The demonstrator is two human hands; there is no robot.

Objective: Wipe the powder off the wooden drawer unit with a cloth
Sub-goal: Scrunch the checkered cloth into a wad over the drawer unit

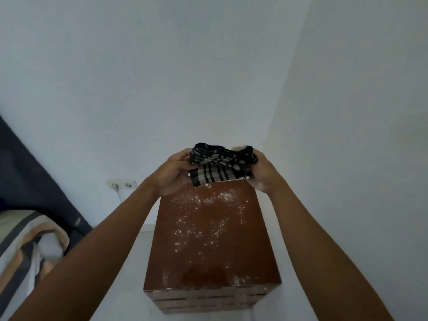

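Note:
A reddish-brown wooden drawer unit (213, 262) stands below me, its top speckled with white powder (203, 218), thickest toward the far half and along the front edge. Above its far edge I hold a bunched black-and-white checked cloth (220, 166) with both hands. My left hand (172, 172) grips its left side and my right hand (264, 170) grips its right side. A flap of the cloth hangs down just over the far edge of the top. Drawer fronts show at the bottom of the unit.
White walls meet in a corner behind the unit. A wall socket (121, 184) with a cable plugged in sits low on the left. A dark curtain (34, 181) and a striped pillow or bedding (25, 246) lie at the left.

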